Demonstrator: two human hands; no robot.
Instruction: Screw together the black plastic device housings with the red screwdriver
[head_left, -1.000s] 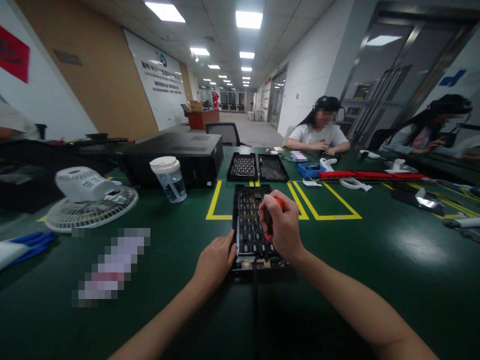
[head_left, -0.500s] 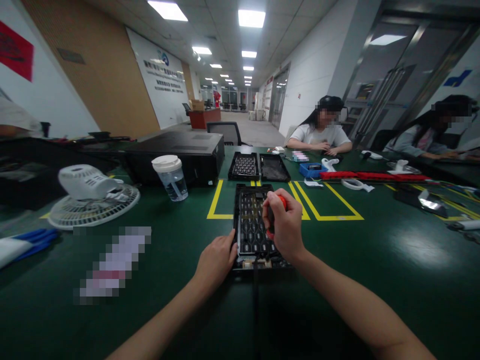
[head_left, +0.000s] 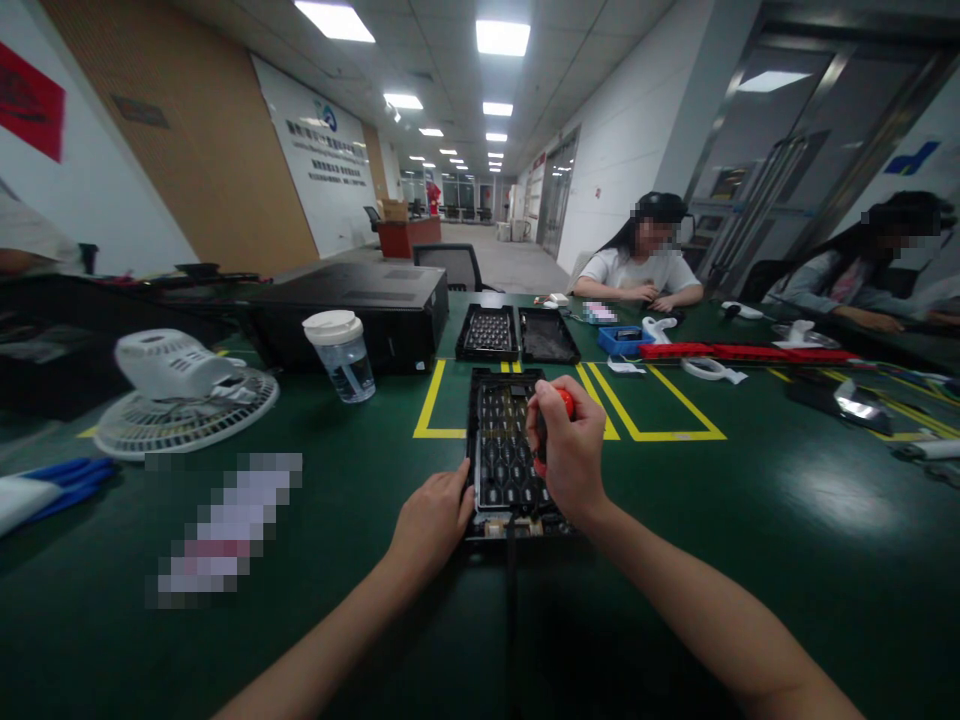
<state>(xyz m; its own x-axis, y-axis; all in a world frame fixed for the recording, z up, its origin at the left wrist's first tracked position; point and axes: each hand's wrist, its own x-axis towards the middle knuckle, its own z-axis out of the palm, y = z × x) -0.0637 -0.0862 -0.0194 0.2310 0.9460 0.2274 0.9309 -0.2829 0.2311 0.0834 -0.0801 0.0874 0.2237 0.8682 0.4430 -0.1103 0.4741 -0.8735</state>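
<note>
A black opened device with a honeycomb-patterned inside [head_left: 501, 440] lies on the green table in front of me. My right hand [head_left: 570, 455] is closed round a red-and-black screwdriver [head_left: 555, 408], held upright over the device's right side. My left hand [head_left: 433, 518] rests against the device's near left edge with its fingers curled on the rim. A dark cable runs from the device's near end toward me.
Behind the device lie a black bit case [head_left: 488, 332] and its lid [head_left: 548, 336]. To the left stand a plastic cup [head_left: 341, 355], a white desk fan [head_left: 184, 395] and a black computer case [head_left: 360, 305]. Two people sit across the table at the right, with red strips [head_left: 742, 352] and a blue tray [head_left: 622, 340] nearby.
My right hand with the screwdriver has shifted slightly right and turned a little. My left hand stays on the device's edge.
</note>
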